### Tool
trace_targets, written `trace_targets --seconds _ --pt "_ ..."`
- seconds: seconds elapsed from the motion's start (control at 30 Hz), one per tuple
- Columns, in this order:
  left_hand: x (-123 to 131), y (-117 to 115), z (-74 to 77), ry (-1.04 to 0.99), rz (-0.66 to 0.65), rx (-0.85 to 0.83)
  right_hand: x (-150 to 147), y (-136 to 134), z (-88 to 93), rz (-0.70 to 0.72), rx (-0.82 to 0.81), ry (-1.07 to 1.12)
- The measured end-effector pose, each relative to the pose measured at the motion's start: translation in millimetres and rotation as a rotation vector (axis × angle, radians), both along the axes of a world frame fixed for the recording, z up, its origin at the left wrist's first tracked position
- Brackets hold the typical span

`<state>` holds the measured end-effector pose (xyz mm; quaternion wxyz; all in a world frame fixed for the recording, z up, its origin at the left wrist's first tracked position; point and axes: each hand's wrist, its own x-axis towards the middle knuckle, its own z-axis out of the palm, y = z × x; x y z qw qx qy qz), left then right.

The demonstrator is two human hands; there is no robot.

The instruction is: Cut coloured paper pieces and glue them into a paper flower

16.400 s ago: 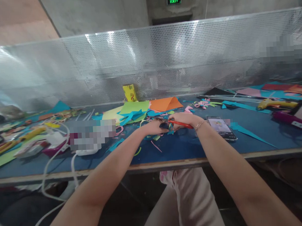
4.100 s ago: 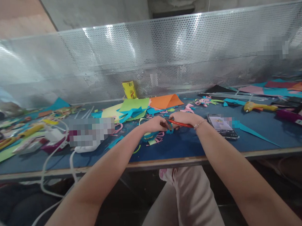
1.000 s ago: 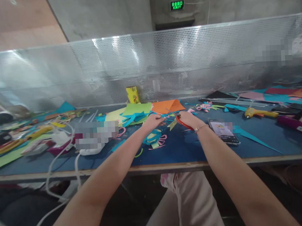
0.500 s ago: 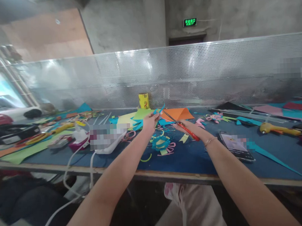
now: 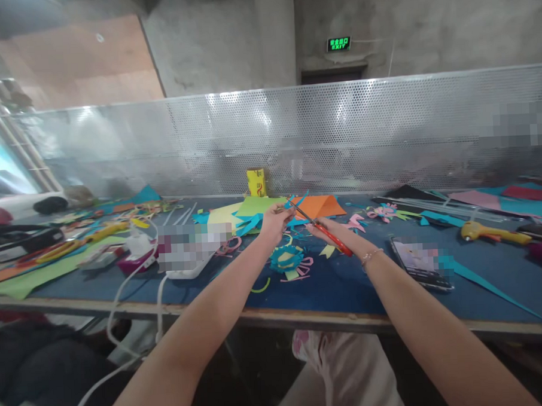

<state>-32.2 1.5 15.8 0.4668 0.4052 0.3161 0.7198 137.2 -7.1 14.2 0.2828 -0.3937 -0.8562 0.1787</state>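
My right hand (image 5: 329,229) is closed around the red handles of a pair of scissors (image 5: 338,241), whose blades point up and left toward my other hand. Pinched in the fingers of my left hand (image 5: 276,219) is a small blue piece of paper (image 5: 303,198), its tip sticking out by the blades. The blades and the paper meet or overlap; whether they touch is too small to tell. Below my hands lies a blue and yellow paper flower (image 5: 286,258) with pink paper loops (image 5: 304,267) beside it. Orange paper (image 5: 327,205) lies behind the scissors.
A white power strip (image 5: 184,269) with cables stands left of my left arm. On the right are a phone (image 5: 420,262), a long blue paper strip (image 5: 494,289) and a yellow glue gun (image 5: 492,232). A yellow packet (image 5: 256,183) stands against the perforated metal panel (image 5: 214,145).
My left hand has turned slightly and shifted right, closer to the scissors. The blue paper's tip now shows to the right of the fingers. The whole view has shifted slightly.
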Motion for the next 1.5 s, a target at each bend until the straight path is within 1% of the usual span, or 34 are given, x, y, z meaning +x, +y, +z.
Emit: trace_targets --seconds 0.13,0.3,0.5,0.8,1.17,1.37,1.5 --pt "2 -2 0.3 0.001 -0.033 0.024 0 -1 0.2 0.016 -0.007 0.0" --pt "2 -1 -0.1 -0.029 -0.072 0.05 -2 -2 0.2 0.007 -0.03 0.068" --pt "2 -2 -0.3 0.037 -0.105 -0.016 -4 -9 5.9 -0.022 -0.052 0.063" --pt "3 -4 -0.3 0.096 -0.18 -0.044 -5 -18 12.9 0.005 -0.117 0.131" --pt "3 -3 -1.6 0.088 -0.195 -0.042 -8 -14 9.8 -0.023 -0.131 0.152" --pt "2 -1 -2.4 0.088 -0.198 -0.048 -6 -15 11.9 -0.028 -0.109 0.106" --pt "2 -1 -3.7 0.076 -0.207 -0.031 -5 -17 14.3 -0.044 -0.172 0.105"
